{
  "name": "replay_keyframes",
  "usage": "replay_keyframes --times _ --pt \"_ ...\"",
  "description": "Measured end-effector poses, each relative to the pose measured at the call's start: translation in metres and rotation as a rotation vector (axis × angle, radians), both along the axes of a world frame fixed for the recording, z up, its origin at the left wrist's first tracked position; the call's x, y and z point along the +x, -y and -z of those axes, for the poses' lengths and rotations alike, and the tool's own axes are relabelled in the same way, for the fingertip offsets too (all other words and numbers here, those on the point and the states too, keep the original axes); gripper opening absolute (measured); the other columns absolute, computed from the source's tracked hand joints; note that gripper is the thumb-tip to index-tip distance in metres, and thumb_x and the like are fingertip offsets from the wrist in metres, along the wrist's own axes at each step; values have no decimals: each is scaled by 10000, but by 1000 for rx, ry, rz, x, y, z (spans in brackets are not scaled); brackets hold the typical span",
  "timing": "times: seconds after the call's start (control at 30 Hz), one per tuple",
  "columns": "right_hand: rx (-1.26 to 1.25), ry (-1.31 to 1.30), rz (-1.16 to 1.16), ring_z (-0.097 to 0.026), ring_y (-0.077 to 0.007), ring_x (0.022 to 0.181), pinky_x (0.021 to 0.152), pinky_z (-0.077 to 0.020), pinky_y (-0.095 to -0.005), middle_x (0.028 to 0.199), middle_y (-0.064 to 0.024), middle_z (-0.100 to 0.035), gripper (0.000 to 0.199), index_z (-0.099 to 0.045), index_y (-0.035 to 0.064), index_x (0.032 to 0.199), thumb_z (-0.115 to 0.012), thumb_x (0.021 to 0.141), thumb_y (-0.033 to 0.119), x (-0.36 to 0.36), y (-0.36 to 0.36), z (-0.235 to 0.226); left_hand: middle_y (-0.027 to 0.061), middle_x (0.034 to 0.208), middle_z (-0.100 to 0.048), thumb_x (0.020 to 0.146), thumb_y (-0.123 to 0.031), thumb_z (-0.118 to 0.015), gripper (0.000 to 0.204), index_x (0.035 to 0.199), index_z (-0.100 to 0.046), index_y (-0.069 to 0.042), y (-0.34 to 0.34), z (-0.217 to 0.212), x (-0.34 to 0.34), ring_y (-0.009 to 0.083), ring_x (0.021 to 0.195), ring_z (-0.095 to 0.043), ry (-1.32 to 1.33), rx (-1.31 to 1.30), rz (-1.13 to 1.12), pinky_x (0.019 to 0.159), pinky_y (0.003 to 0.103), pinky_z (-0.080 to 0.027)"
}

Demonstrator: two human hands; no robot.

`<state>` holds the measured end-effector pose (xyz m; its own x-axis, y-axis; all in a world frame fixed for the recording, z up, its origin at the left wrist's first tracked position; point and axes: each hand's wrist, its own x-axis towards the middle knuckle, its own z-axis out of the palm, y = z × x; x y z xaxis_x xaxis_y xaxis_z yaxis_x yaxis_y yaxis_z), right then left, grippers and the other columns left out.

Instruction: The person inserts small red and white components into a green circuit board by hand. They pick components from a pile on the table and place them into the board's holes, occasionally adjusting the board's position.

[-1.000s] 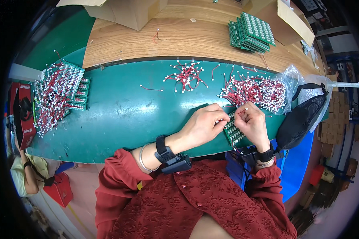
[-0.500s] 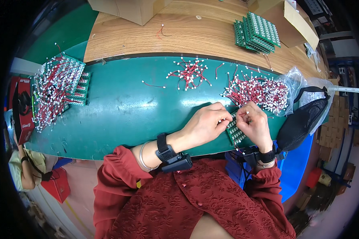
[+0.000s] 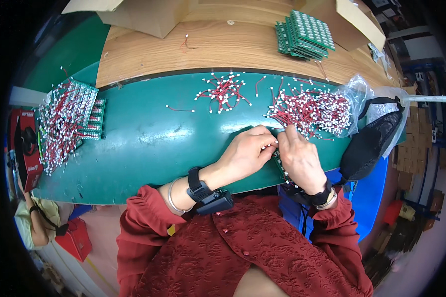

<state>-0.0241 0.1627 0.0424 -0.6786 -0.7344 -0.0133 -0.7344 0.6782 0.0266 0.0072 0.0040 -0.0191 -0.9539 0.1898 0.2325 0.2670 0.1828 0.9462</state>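
Observation:
My left hand (image 3: 249,151) is closed in a pinch, a small white wire connector (image 3: 276,142) showing at its thumb and fingertips. Right beside it, the fingers of my right hand (image 3: 302,159) point down and press together; whatever they hold is hidden. Below the fingertips lies a green circuit board (image 3: 281,167) with rows of white sockets, mostly covered by my right hand. Just beyond my hands spreads a large pile of short red wires with white connectors (image 3: 307,111). A smaller bunch of these wires (image 3: 224,92) lies farther left.
At the far left, boards covered with wired connectors (image 3: 67,119) sit by a red box (image 3: 27,148). Stacked bare boards (image 3: 307,35) stand on the wooden surface (image 3: 148,49) near cardboard boxes (image 3: 143,15). A black mesh pouch (image 3: 374,146) and clear plastic bag (image 3: 354,96) lie right.
The whole view has shifted slightly. My right hand has turned from a side-on pinch to fingers pointing down beside the left fingertips, covering more of the board.

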Motion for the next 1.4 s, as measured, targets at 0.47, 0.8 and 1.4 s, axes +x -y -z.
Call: replay_keyframes --times 0.47,0.8,1.4 --pt "-667 -21 482 -663 -257 681 617 -515 -334 820 -113 -667 79 -638 33 887 -646 808 33 -24 -58 7 87 865 -638 813 -18 -629 116 913 -682 -41 0 0 -3 220 775 -628 41 -32 23 682 309 -507" --pt "-572 -14 607 -654 -219 617 561 -498 -332 691 -85 -657 152 -606 56 800 -728 760 138 -40 -54 21 79 870 -643 819 -21 -630 111 915 -682 -44 2 -3 -3 203 772 -626 61 -33 39 674 296 -500" --pt "-420 -107 644 -633 -299 674 580 -489 -419 758 -92 -631 120 -570 73 845 -653 762 97 -39 -46 19 79 881 -641 819 -24 -633 119 923 -686 -49 2 -5 -3 200 789 -628 66 -39 50 691 294 -502"
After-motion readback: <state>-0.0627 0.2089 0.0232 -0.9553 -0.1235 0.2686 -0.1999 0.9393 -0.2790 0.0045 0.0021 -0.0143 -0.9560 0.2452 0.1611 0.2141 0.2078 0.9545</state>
